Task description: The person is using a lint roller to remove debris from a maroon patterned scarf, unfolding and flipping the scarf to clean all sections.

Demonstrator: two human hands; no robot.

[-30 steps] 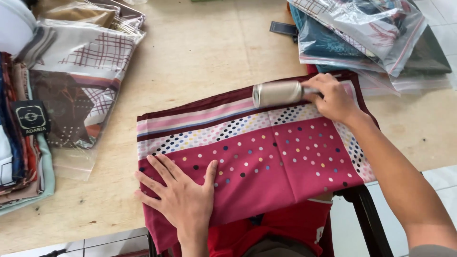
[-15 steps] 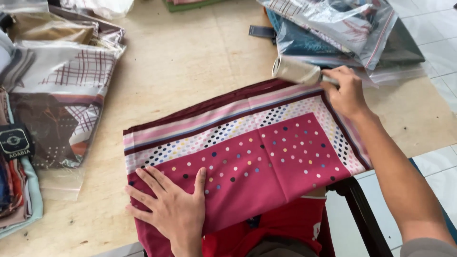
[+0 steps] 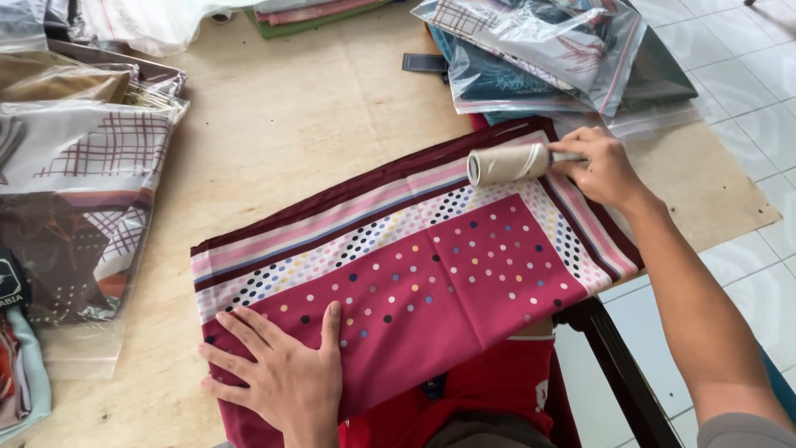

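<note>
A folded magenta scarf with coloured dots and pink, white and maroon border stripes lies flat on the wooden table. My left hand rests palm down, fingers spread, on the scarf's near left corner. My right hand grips the handle of a beige lint roller, whose cylinder lies against the scarf's far striped edge.
Several bagged scarves in clear plastic are stacked at the left and at the back right. A dark chair frame stands below the table edge at the right, over a white tiled floor.
My right hand has carried the lint roller along the scarf's far edge, off past the corner and back onto the striped border. The left hand stays pressed on the near corner.
</note>
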